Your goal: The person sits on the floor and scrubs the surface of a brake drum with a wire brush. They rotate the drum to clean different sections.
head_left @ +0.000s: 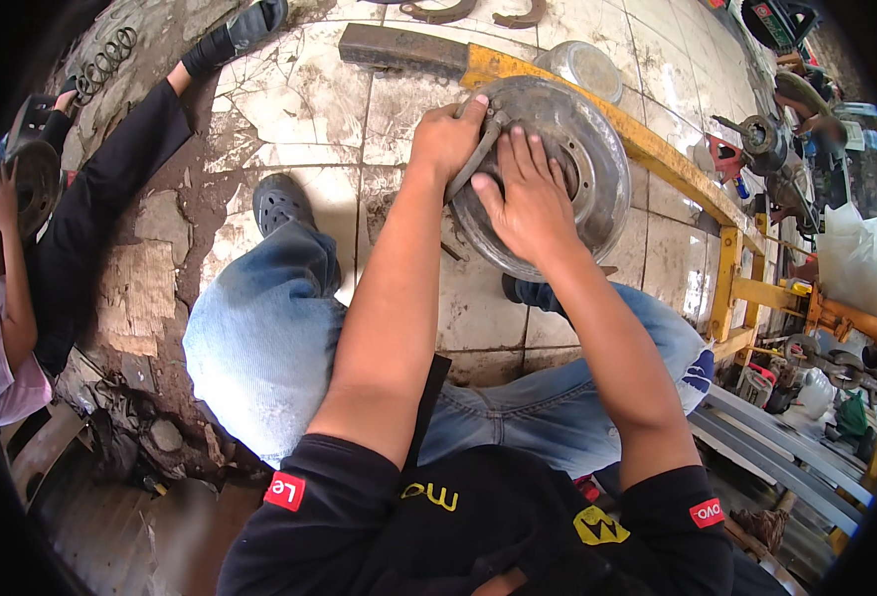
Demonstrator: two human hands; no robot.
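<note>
A round, worn grey metal brake drum (597, 221) stands tilted on the tiled floor between my legs. My left hand (448, 142) is closed around a narrow, curved grey piece (475, 159) that looks like a brake shoe seen edge-on, held at the drum's left side. The thumb lies along its upper end. Flat on the drum's face rests my right hand (530, 199), fingers stretched out and slightly apart, left of the drum's central hole. Beyond the drum, two curved brake shoes (520, 17) lie on the tiles at the top edge.
Behind the drum runs a yellow and dark metal bar (647, 154), joined to a yellow frame (739, 283) at right. A clear round container (585, 70) stands beside it. Tools and parts clutter the right side. At far left, a person's hand touches another round metal part (34, 184).
</note>
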